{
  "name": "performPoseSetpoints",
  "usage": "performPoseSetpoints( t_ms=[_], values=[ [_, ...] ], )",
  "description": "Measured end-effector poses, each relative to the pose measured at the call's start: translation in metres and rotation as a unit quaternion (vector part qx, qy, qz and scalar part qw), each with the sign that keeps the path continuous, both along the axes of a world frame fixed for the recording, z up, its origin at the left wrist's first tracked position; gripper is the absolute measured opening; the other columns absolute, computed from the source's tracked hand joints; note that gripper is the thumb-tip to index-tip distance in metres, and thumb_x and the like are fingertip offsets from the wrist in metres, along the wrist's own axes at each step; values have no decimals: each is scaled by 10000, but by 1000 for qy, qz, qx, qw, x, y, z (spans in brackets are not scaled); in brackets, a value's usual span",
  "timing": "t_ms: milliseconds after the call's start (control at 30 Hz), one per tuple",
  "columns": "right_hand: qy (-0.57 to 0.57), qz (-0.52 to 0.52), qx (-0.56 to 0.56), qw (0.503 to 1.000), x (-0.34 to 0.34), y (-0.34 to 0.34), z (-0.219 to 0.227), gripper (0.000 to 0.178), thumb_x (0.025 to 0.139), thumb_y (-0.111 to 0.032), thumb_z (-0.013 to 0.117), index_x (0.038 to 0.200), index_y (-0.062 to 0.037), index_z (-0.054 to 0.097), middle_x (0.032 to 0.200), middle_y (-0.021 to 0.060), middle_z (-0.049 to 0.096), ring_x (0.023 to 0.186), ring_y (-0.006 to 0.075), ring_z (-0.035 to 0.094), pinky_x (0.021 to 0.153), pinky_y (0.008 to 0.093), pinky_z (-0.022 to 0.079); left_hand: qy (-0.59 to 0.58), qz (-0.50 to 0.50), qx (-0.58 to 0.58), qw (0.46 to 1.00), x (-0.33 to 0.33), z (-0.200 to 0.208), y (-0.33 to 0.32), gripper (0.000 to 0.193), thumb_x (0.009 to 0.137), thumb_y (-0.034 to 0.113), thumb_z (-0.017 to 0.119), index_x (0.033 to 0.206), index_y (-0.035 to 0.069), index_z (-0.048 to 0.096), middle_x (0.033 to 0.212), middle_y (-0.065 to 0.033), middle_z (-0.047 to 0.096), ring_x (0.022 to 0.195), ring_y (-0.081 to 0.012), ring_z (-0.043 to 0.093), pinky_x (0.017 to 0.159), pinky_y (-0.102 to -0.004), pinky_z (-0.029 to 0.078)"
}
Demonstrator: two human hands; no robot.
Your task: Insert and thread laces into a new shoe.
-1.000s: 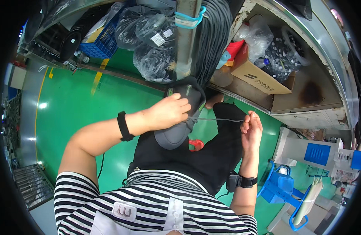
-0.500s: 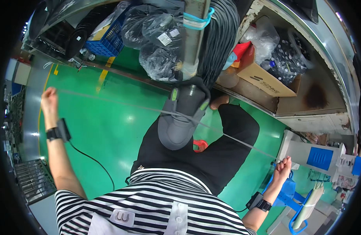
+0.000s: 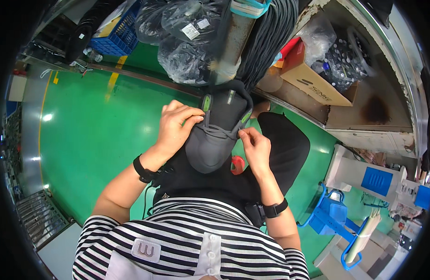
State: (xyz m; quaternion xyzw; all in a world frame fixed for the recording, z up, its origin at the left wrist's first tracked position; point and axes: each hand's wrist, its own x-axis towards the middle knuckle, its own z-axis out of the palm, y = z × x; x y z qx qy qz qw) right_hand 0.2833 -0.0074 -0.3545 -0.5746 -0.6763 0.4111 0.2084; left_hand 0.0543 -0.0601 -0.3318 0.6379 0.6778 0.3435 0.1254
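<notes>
A dark grey shoe (image 3: 206,153) with green patches beside its opening sits over my lap, toe toward me. Its grey shoelace (image 3: 219,132) runs across the front of the tongue in loose strands. At the left edge of the lacing, my left hand (image 3: 176,125) pinches the lace between thumb and fingertips. My right hand (image 3: 258,148) is closed in a pinch at the right edge, also on the lace. Both hands are close against the shoe, and the lace tips are hidden by the fingers.
Behind the shoe stands a rusty post (image 3: 238,44) beside a bundle of black cords (image 3: 271,42). Dark goods in plastic bags (image 3: 182,58) lie at the back left, near a blue crate (image 3: 118,39). A cardboard box (image 3: 313,84) rests on the right shelf. A red object (image 3: 237,165) shows below the shoe.
Both hands have come inward from wide apart to the shoe's two sides. The lace, stretched taut between them before, is now gathered short at the shoe.
</notes>
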Motion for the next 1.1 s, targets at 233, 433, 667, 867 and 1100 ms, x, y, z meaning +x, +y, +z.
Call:
performPoseSetpoints(
  t_ms=[233, 433, 667, 867, 1100],
  values=[
    [-204, 159, 279, 925, -14, 15, 12, 113, 822, -115, 626, 746, -59, 565, 654, 101, 595, 598, 264, 632, 549, 365, 483, 157, -11, 38, 987, -5, 12, 1, 81, 767, 146, 720, 838, 123, 687, 788, 0, 606, 902, -214, 541, 846, -407, 357],
    [-188, 303, 325, 876, -5, 47, 17, 90, 734, -72, 627, 778, -88, 551, 700, 70, 574, 654, 236, 624, 547, 352, 479, 247, -40, 28, 968, 1, 19, 16, 82, 764, 152, 686, 756, 106, 618, 837, -35, 556, 969, -245, 529, 884, -480, 335],
    [-166, 307, 340, 873, 15, 47, -6, 116, 743, -112, 653, 754, -94, 539, 644, 116, 554, 592, 311, 599, 521, 424, 460, 302, -119, -27, 946, 25, 16, 32, 71, 613, 154, 656, 667, 177, 695, 757, -15, 622, 884, -236, 512, 750, -424, 336],
    [-124, 344, 318, 875, 25, 46, -9, 67, 809, -183, 647, 844, -126, 638, 735, 87, 660, 674, 284, 663, 553, 400, 505, 306, -158, -129, 930, 11, 20, 32, 195, 777, 343, 676, 741, 152, 692, 746, -5, 621, 860, -214, 585, 709, -411, 374],
    [-148, 274, 319, 895, 17, 49, 29, 327, 770, -243, 715, 1039, -104, 593, 1061, 149, 592, 924, 320, 605, 677, 397, 525, 273, -317, 91, 904, -15, 48, 54, 310, 780, 315, 686, 1013, 134, 590, 1114, -52, 525, 1129, -239, 488, 882, -411, 379]
  ],
)
